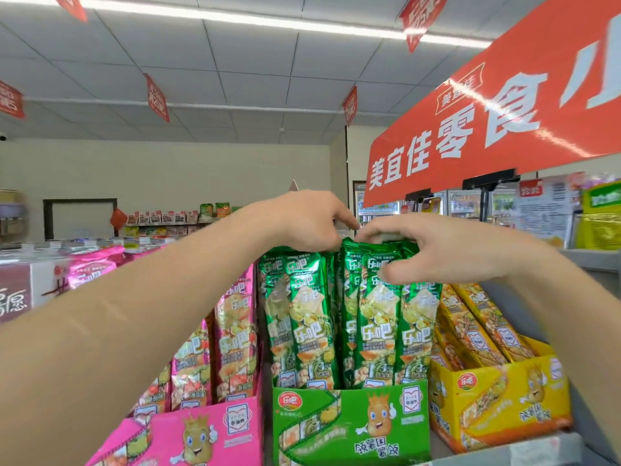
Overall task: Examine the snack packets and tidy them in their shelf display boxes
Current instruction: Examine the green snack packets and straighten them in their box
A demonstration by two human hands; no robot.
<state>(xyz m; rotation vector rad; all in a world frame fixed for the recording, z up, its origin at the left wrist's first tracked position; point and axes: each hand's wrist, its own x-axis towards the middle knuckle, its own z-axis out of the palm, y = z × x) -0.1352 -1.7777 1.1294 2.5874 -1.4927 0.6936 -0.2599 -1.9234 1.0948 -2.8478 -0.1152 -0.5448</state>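
Several tall green snack packets stand upright in a green display box at the middle of the shelf. My left hand reaches over the left group of packets and its fingers curl onto their top edges. My right hand grips the tops of the right group of green packets, thumb in front and fingers behind. A narrow gap separates the two groups.
A pink display box with pink packets stands to the left, a yellow box with leaning yellow packets to the right. A red store sign hangs above right. More shelves lie behind.
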